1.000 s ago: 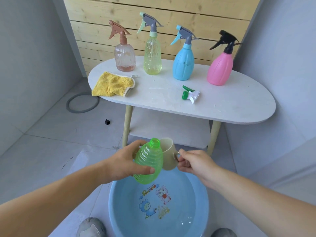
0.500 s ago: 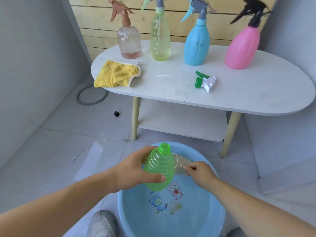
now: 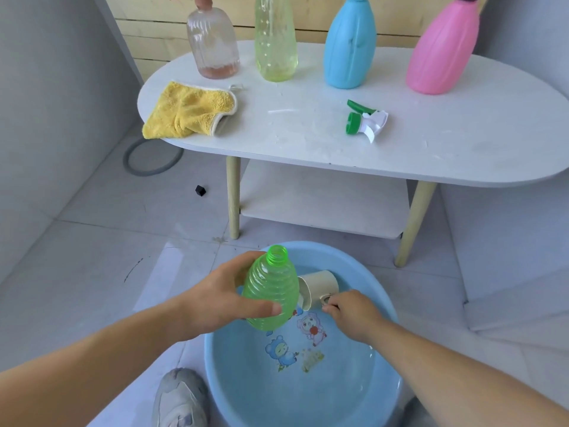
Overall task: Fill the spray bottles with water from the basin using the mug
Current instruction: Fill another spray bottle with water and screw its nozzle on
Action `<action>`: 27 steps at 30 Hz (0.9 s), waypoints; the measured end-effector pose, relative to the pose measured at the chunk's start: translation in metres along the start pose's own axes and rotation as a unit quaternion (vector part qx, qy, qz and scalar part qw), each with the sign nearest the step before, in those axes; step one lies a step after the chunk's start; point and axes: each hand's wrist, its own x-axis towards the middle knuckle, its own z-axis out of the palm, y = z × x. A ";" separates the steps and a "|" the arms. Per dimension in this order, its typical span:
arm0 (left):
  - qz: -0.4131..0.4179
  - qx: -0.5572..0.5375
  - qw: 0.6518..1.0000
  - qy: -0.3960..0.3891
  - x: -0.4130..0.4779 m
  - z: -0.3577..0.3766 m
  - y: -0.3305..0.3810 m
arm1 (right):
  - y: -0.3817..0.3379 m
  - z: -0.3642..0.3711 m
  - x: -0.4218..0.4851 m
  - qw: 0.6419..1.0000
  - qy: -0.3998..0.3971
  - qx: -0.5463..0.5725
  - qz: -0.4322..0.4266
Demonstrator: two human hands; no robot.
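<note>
A: Your left hand (image 3: 224,300) is wrapped round the green bottle (image 3: 272,291); your thumb lies across its ribbed front, the fingers go behind it; the bottle has no cap, its neck points up and a little away from you, and it hangs over the left side of the basin (image 3: 363,268).

B: Your right hand (image 3: 351,312) pinches the handle of the mug (image 3: 318,285), fingers curled tight; the mug is tipped on its side inside the basin, mouth toward the green bottle and just beside it; the bottle hides its lip, so I cannot tell whether it meets the water.

A: The basin sits on the tiled floor in front of the table (image 3: 308,140); water glints over the cartoon figures on its bottom; your shoe (image 3: 180,399) is at its near left edge.

B: At the back of the table four stand in a row: the clear bottle (image 3: 214,41), the yellow-green bottle (image 3: 275,41), the blue bottle (image 3: 349,47), the pink bottle (image 3: 443,50); the frame cuts off their tops.

A: A spray head (image 3: 365,120) lies loose in front of the blue bottle; a yellow cloth (image 3: 187,110) lies at the left end, one corner past the edge; a grey ring (image 3: 152,157) lies on the floor below it.
</note>
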 end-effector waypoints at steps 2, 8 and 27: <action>0.000 -0.003 1.000 -0.001 0.000 0.000 0.000 | 0.001 0.000 0.000 1.000 -0.004 -0.011 -0.002; 0.002 -0.004 1.000 -0.009 -0.003 -0.003 -0.001 | 0.000 0.003 0.000 0.999 -0.010 -0.030 -0.012; 0.025 0.006 1.000 0.011 -0.012 -0.013 0.017 | -0.014 -0.047 -0.033 0.945 0.036 0.321 0.056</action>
